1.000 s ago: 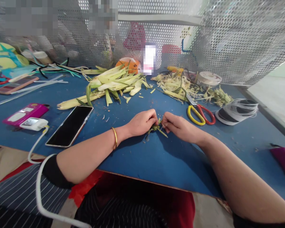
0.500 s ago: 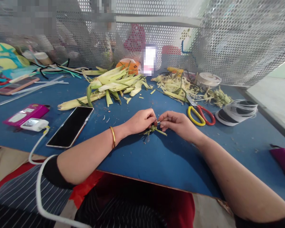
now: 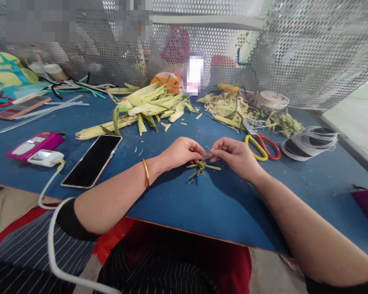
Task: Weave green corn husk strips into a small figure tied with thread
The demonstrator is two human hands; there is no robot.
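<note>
My left hand (image 3: 180, 152) and my right hand (image 3: 234, 157) meet at the middle of the blue table (image 3: 221, 204), fingertips pinched together on a thin pale strand between them. Just below the fingertips a small bundle of green husk strips (image 3: 200, 168) lies on the table, its ends splayed out. A gold bangle sits on my left wrist. Both forearms rest on the tabletop.
A heap of corn husks (image 3: 147, 107) lies behind the hands, shredded husk (image 3: 230, 108) to its right. Yellow-and-red scissors (image 3: 260, 145), a spool of white cord (image 3: 309, 141), a black phone (image 3: 92, 160), a pink box (image 3: 33, 143) and a white charger (image 3: 46, 157) surround them. A perforated metal screen (image 3: 309, 53) closes the back.
Both hands have lifted a little off the green bundle and now pinch a thin strand above it; the bundle has come to lie flatter on the table.
</note>
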